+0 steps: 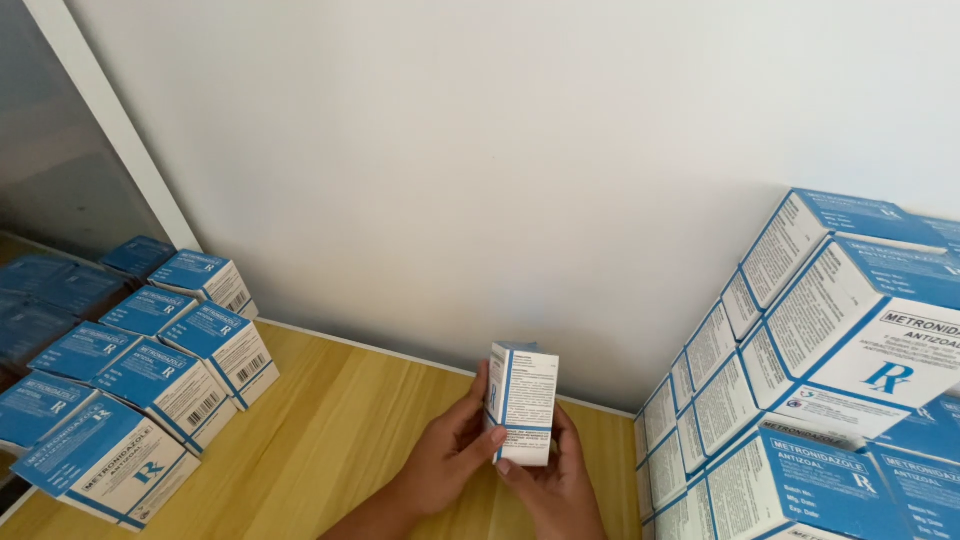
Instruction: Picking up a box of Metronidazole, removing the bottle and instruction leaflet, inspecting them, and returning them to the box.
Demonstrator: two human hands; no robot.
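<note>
A small white and blue carton (522, 402) stands upright above the wooden table (330, 440), held between both hands. My left hand (450, 455) grips its left side, thumb on the front face. My right hand (555, 490) supports it from below and from the right, with fingers behind the carton. The carton's printed side panel faces me.
Several identical blue and white cartons (150, 380) lie in rows on the table at the left, next to a mirror or glass panel (60, 170). A tall stack of the same cartons (810, 380) fills the right. A white wall (480, 150) stands behind.
</note>
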